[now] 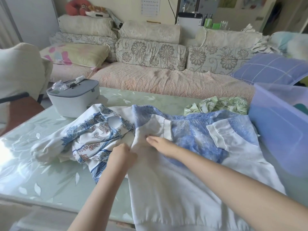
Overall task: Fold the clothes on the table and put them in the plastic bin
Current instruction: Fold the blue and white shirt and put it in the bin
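A blue-and-white shirt point(208, 135) lies spread flat across the table point(33, 164), its white lower part hanging over the near edge. My left hand point(122, 155) is closed on a fold of the shirt's white left side. My right hand point(160, 144) lies flat and open on the shirt beside it, pressing the cloth down. A crumpled white garment with a blue floral print point(88, 135) lies to the left, touching the shirt. A green leaf-print garment point(220, 105) is bunched behind. The translucent blue plastic bin point(280, 130) stands at the right edge.
A grey-and-white lidded box point(73, 97) stands at the table's back left. A sofa point(166, 75) with floral cushions runs behind the table, with a purple checked pillow point(270, 69) at its right end. A chair point(18, 77) is at the left.
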The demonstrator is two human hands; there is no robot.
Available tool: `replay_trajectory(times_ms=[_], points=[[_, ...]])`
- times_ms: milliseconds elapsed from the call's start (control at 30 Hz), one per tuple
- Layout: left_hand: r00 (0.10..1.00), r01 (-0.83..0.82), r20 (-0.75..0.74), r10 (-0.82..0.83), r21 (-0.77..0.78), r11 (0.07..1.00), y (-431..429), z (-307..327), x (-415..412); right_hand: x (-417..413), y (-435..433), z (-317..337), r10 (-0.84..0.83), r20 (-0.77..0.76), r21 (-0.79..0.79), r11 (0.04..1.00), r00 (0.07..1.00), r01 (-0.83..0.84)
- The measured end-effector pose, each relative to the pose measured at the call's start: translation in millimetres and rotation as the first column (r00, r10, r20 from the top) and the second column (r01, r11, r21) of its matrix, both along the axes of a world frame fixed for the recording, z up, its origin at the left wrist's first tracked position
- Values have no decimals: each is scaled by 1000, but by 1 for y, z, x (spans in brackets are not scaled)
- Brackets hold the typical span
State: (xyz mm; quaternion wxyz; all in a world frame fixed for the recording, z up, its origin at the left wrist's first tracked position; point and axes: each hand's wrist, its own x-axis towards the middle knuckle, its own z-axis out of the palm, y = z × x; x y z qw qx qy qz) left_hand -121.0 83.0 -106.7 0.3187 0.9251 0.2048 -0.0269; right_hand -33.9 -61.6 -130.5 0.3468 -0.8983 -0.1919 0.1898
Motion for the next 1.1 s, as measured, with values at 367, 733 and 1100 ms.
replay_trajectory(times_ms=[367, 733, 1100], points=[[992, 102, 96, -86, -182, 978, -21, 2, -2, 33, 62, 52, -317, 154, -126, 933, 936, 337], [941, 308, 208, -267, -201, 930, -42, 5, 1, 53, 58, 51, -248, 303, -221, 921, 920, 321], [840, 523, 248, -483, -605, 600, -147, 12, -14, 77, -95, 49, -544, 134, 83, 839, 828, 538]])
